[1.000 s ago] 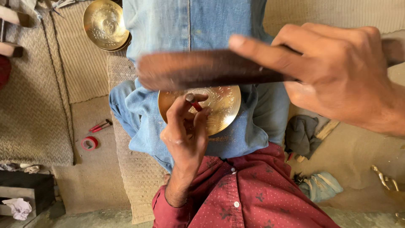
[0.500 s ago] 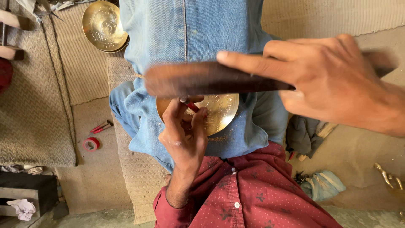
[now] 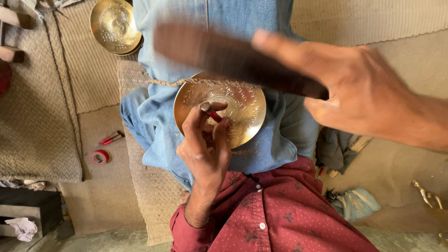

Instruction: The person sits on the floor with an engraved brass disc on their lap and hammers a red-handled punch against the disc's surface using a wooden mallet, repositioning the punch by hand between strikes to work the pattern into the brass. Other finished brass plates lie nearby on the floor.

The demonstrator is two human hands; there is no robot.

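An engraved brass plate (image 3: 242, 107) rests on my lap, on blue jeans. My left hand (image 3: 205, 149) grips a thin punch with a red-wrapped shaft (image 3: 212, 114), its tip set on the plate's face near the middle. My right hand (image 3: 364, 93) comes in from the right and holds a dark wooden stick (image 3: 219, 56). The stick is blurred by motion and lies above the plate's far rim. Fine metal dust lies on the jeans below the plate.
A second brass plate (image 3: 114, 25) lies on woven mats (image 3: 37, 116) at the top left. A red tape roll (image 3: 99, 157) and a small red tool (image 3: 111, 138) lie on the floor at left. Cloths (image 3: 357, 203) and a brass piece (image 3: 427, 196) are at right.
The wooden stick in my right hand has swung up and away from the plate, uncovering more of its face. My left hand keeps the punch on the plate.
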